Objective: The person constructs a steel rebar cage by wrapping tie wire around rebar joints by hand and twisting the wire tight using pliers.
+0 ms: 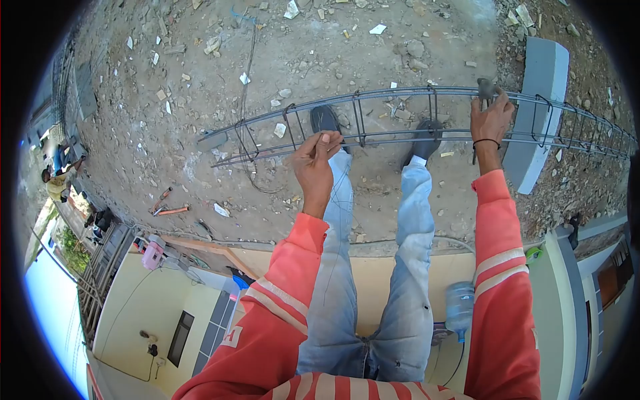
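A long rebar cage (393, 136) of parallel bars and square stirrups (357, 120) lies across in front of me, over my shoes. My left hand (315, 160) is closed in a pinch at its near bars, with thin tie wire (351, 193) trailing from the fingers down over my jeans. My right hand (492, 123) is wrapped around dark pincers (486, 87), whose rounded head sticks out past the fingers at the far bars. A handle end shows beside the wrist; the palm hides the rest.
A grey concrete block (537, 113) supports the cage at right; a smaller block (212, 141) sits under its left end. Loose wire (248, 73) crosses the rubble-strewn ground. An orange-handled tool (172, 211) lies at left. Another person (59, 181) crouches far left.
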The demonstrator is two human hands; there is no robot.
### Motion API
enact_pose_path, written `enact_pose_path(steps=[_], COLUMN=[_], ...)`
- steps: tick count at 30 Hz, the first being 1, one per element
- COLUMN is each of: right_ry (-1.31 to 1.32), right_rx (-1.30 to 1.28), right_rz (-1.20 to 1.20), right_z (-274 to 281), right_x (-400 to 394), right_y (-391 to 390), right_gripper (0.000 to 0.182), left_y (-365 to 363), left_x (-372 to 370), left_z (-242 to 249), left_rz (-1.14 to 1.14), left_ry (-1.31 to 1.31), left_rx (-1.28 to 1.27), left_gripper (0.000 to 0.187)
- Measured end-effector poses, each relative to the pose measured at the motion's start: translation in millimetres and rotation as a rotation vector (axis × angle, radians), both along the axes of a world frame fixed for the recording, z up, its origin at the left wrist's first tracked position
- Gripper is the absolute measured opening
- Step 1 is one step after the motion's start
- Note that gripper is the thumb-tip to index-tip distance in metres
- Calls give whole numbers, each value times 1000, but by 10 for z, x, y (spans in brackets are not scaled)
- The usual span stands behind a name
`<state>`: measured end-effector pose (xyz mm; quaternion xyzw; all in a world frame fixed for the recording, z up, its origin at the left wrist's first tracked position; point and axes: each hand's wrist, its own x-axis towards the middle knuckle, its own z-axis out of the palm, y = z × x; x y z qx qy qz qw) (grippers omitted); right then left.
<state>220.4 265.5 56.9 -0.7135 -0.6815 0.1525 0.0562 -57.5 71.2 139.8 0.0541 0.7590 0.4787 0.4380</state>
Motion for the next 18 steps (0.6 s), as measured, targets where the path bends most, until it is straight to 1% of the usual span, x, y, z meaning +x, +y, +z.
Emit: enact_pose_path(steps=[1, 3, 4, 5, 6, 7, 8, 9, 10, 11, 12, 13, 14, 15, 16, 18], right_ry=[58, 491, 713, 855, 914, 1085, 1255, 1399, 1543, 1549, 1429, 1365, 1301, 1103, 903, 776], right_rx=[96, -164, -383, -566, -655, -827, -1005, -1118, -1231, -1236, -1271, -1288, -1305, -1178, -1040, -795], right_rz=[6, -23, -132, -134, -55, -90, -123, -209, -299, -294, -310, -316, -323, -138, 41, 182], right_z=[231, 643, 792, 905, 903, 908, 918, 909, 952, 1001, 1077, 1165, 1253, 1382, 1453, 1470], right_x=[-153, -472, -659, -840, -973, -1098, -1204, -1291, -1360, -1336, -1280, -1203, -1128, -1046, -955, -700], right_y=[-54, -261, -463, -683, -925, -1127, -1311, -1505, -1624, -1717, -1779, -1776, -1770, -1660, -1593, -1612], right_gripper=[55, 64, 74, 80, 82, 75, 69, 58, 49, 49, 41, 37, 35, 33, 32, 24], left_y=[30, 84, 143, 228, 302, 359, 408, 461, 520, 567, 576, 530, 447, 378, 342, 299], left_x=[63, 193, 267, 336, 379, 397, 397, 368, 278, 134, -30, -238, -489, -713, -912, -1184], left_z=[-12, -24, 23, 116, 188, 218, 241, 253, 252, 243, 223, 131, -34, -173, -254, -356], left_rz=[-1, -79, -79, -89, -100, -100, 71, 240, 236, 379, 529, 538, 631, 724, 731, 857], left_ry=[-2, 19, 17, -26, -66, -61, -242, -423, -416, -450, -480, -472, -603, -736, -736, -771], left_rx=[2, 63, 68, 70, 69, 73, 144, 217, 222, 195, 166, 162, 248, 338, 344, 325], left_gripper=[27, 28, 28, 27, 27, 27, 26, 25, 25, 23, 23, 23, 23, 24, 24, 24])
